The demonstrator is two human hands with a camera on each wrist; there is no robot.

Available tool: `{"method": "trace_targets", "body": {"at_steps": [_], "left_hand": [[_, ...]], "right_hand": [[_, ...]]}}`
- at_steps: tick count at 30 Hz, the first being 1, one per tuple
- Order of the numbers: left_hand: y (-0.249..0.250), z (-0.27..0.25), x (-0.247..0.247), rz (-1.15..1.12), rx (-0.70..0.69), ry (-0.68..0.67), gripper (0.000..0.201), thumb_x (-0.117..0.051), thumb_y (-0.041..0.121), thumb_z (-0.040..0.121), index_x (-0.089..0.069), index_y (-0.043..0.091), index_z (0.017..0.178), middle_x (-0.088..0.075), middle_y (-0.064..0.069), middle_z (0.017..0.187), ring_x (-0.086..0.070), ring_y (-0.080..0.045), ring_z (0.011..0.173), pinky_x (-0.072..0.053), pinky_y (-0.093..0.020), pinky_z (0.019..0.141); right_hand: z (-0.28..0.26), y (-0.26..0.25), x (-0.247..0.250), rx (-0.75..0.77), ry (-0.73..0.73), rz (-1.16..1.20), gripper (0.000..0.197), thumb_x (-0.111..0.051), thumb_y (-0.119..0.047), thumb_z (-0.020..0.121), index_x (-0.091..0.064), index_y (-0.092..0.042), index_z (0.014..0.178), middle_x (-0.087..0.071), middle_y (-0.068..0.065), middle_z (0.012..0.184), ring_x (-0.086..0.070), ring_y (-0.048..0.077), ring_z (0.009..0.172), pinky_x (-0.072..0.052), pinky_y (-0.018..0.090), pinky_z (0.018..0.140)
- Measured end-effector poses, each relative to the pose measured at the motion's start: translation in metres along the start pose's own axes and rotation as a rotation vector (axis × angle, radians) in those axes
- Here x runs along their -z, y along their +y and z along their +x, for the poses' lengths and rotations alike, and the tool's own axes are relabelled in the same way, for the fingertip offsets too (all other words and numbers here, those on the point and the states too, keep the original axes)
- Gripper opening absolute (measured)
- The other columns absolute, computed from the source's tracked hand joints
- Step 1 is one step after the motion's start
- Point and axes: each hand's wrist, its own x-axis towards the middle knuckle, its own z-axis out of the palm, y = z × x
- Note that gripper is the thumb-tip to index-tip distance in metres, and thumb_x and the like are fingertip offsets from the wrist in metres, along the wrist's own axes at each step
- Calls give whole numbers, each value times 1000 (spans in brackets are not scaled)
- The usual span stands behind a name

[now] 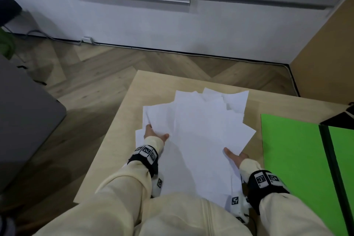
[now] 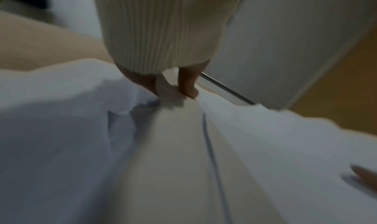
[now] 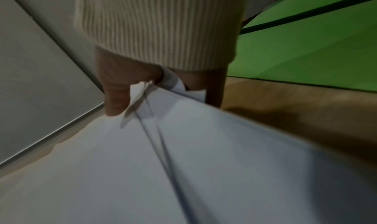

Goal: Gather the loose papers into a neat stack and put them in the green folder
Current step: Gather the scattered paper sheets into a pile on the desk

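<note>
Papers [image 1: 199, 130] fanned at table [image 1: 122, 120] centre, green folder [image 1: 291, 149] at right edge. Left hand [image 1: 155, 133] & right hand [image 1: 234, 157] each pinch side edges. Sheets light, floppy, slippery; grip both sides.

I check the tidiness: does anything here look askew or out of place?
Yes. The papers are fanned out crookedly, corners pointing different ways, not yet a neat stack. Both hands grip their side edges. The folder lies open beside them, without papers.
</note>
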Motion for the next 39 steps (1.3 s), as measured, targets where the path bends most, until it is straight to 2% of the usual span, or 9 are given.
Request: {"method": "trace_targets", "body": {"at_steps": [5,10,15,21,27,29,31,35,39], "left_hand": [[-4,-7,-24,185,-77,-175,77,-76,22,73,-33,12,137,-50,-11,135,-49,-31,125,-39,-35,104],[-17,17,18,240,-42,87,48,-67,28,78,-53,11,121,-54,-13,128,-54,-32,116,-45,-37,102],[-33,20,53,451,142,130,74,-62,40,82,-31,-1,134,-33,-19,138,-43,-37,124,-40,-42,103],[-28,4,40,297,38,-60,69,-66,34,81,-37,2,134,-50,-14,133,-55,-29,111,-45,-34,90],[-47,16,58,27,60,97,44,-67,14,81,-56,-3,120,-63,-21,122,-60,-35,111,-45,-36,96],[-49,14,54,60,73,67,41,-66,13,83,-57,-3,120,-62,-20,123,-59,-35,113,-43,-36,99],[-45,10,44,67,55,0,43,-66,14,84,-56,-1,123,-61,-18,126,-59,-34,115,-42,-34,101],[-28,10,33,133,11,-69,54,-59,18,90,-40,5,139,-47,-15,142,-46,-32,130,-35,-35,107],[-12,22,52,89,-27,-6,34,-50,15,93,-57,2,124,-61,-19,127,-56,-35,117,-42,-33,99]], "right_hand": [[-4,-3,-2,29,-25,-231,85,-66,-44,80,-28,-1,144,-38,14,149,-39,30,136,-32,36,110],[0,6,10,13,11,-316,90,-58,-59,78,-31,-3,143,-41,13,147,-42,30,134,-34,37,109],[6,8,1,108,18,-206,72,-70,-30,80,-39,1,138,-49,10,140,-47,31,129,-36,36,108],[-3,-10,-6,81,-92,-367,88,-67,-32,83,-16,1,148,-25,11,155,-28,27,143,-24,33,116],[2,-5,18,190,-152,-296,108,-79,-53,54,-38,-2,139,-46,2,139,-43,25,133,-36,31,103],[2,-3,11,205,-70,-101,76,-74,-29,76,-41,-1,137,-51,12,138,-48,29,129,-39,34,101],[0,-1,-1,235,29,-26,71,-68,-20,82,-34,-2,142,-46,15,143,-47,30,130,-38,37,105],[-2,-6,-6,115,99,-192,84,-60,-38,86,-18,0,148,-25,14,155,-27,30,143,-24,39,117],[-5,-9,14,-1,58,-204,80,-41,-53,91,-20,2,146,-25,16,154,-28,31,142,-26,38,113]]}}
